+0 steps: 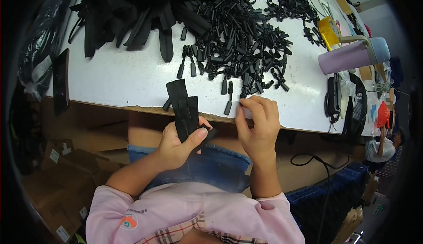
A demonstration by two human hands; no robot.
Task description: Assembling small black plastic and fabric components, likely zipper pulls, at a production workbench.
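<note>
The flat black strips (184, 107) stand up out of the person's left hand (176, 145), pinched between thumb and fingers, just over the table's near edge (163, 110). To the right of that hand, the right hand (260, 127) bends thumb and forefinger together at a small black slider (243, 96); whether it is gripped cannot be told. Just left of those fingertips lies a loose zip pull (228, 107). The step in hand looks like picking out one slider for the strips; the next move would call for a sure pinch and a steady left hold. Beyond the right hand spreads a pile of pulls (229, 45); beyond the left, a heap of black fabric (128, 12).

Nearer than both hands, the pink shirt (189, 204) bears small lettering beside an orange-and-white emblem (129, 222). Left of the left hand, carton labels (54, 155) are too small to read.
</note>
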